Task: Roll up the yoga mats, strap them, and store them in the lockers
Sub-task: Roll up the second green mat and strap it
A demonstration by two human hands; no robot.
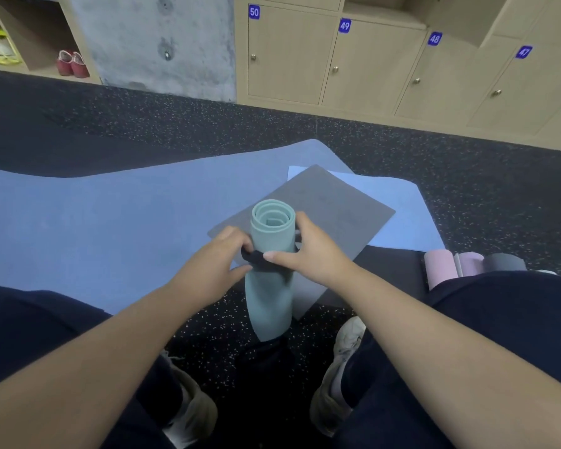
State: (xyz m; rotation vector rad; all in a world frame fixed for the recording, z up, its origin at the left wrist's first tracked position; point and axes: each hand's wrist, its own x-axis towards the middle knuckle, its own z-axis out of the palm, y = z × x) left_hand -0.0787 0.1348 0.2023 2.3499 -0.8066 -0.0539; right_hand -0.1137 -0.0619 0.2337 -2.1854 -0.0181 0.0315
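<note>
A rolled pale green mat stands nearly upright between the person's knees, its spiral end facing up and its lower end on the speckled black floor. A black strap circles it below the top. The left hand pinches the strap at the roll's left side with curled fingers; the right hand wraps the right side, thumb pressing the strap across the front. Just beyond the roll a grey mat lies flat over a light blue mat, with a wide blue mat spreading left. Rolled pink and grey mats lie near the right knee. Bare floor separates the mats' far edges from the closed numbered lockers.
</note>
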